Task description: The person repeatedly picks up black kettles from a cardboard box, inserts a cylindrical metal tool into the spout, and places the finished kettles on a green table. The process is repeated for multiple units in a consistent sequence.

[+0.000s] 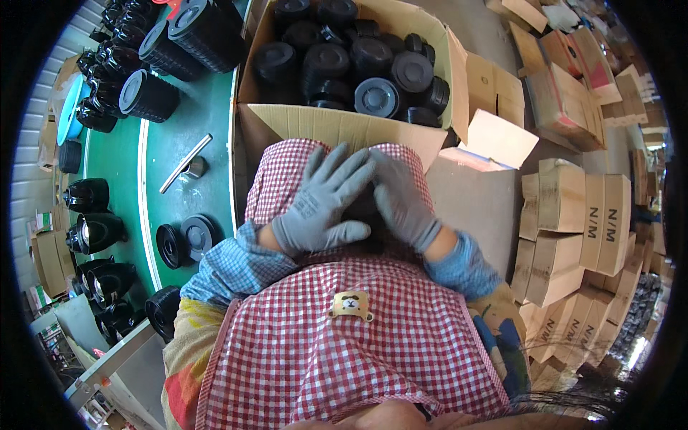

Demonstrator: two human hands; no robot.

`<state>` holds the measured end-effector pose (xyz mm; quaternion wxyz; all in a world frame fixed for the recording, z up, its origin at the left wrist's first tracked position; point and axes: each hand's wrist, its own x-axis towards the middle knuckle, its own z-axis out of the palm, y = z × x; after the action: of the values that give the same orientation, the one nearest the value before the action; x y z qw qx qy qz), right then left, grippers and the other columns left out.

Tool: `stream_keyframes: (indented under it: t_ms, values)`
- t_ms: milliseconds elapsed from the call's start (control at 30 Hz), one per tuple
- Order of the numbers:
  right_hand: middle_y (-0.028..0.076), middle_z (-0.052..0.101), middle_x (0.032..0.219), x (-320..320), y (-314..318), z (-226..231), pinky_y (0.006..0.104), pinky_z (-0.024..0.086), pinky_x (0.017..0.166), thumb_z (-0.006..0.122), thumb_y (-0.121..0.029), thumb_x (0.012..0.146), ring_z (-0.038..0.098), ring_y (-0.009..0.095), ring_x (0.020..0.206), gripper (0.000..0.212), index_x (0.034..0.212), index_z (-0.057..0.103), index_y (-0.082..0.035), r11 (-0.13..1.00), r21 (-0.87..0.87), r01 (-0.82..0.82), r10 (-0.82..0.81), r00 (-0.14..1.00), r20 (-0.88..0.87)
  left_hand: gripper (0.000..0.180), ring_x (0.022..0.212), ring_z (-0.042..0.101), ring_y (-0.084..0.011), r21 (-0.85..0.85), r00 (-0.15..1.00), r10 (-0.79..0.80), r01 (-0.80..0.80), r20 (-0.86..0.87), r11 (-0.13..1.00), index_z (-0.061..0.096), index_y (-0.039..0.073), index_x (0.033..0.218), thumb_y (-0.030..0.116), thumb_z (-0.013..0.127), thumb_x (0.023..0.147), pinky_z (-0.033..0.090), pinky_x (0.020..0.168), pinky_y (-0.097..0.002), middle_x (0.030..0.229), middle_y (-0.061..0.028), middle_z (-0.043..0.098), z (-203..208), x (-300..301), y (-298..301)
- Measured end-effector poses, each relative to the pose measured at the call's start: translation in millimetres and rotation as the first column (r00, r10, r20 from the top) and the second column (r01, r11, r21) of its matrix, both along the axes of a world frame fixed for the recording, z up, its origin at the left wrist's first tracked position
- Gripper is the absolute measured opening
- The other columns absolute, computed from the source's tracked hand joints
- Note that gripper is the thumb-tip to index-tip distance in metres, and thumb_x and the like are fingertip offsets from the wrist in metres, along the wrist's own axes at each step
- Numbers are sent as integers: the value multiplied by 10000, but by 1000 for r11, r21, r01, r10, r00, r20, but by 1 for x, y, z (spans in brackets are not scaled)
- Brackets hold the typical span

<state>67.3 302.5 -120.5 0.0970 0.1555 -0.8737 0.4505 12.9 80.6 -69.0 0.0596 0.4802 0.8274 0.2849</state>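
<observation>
My left hand (pixel 322 204), in a grey work glove, lies palm down over my lap with its fingers stretched and spread apart. Beside it my right hand (pixel 403 204), gloved the same way, is laid flat, its fingers extended toward the left fingertips. The two hands meet or overlap at the fingertips. Neither shows anything held. A dark patch lies between them; whether it is an object or shadow I cannot tell. Under both hands is my red-and-white checked apron (pixel 344 301). Just beyond my knees stands an open cardboard box (pixel 344 125) with many black round lids or caps (pixel 376 98).
On the left runs a green worktable (pixel 190 122) with a metal rod (pixel 186 163), black discs (pixel 198 235), stacked black lids (pixel 149 94) and glossy black housings (pixel 100 233). Closed cartons (pixel 566 265) are piled on the right. Box flaps (pixel 494 140) stick out beside the open box.
</observation>
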Motion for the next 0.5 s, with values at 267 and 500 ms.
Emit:
stream_keyframes:
  t_ms: [267, 500]
  values:
    - [238, 477, 1486, 4, 1, 25, 576, 213, 1209, 309, -562, 1030, 379, 398, 1439, 736, 1486, 448, 0, 968, 157, -196, 177, 976, 127, 862, 1476, 268, -497, -96, 988, 143, -149, -61, 984, 361, 49, 1547, 683, 425, 966, 137, 1196, -621, 1576, -255, 369, -19, -22, -8]
    - [209, 286, 1638, -28, 24, 29, 580, 36, 1240, 378, -768, 916, 177, 406, 1543, 984, 1593, 284, -60, 783, 567, -254, 219, 967, 131, 431, 1069, 668, -421, -245, 882, 276, -191, 383, 950, 657, 27, 1238, 366, 516, 1014, 527, 921, -460, 1146, -250, 694, -31, -48, -4]
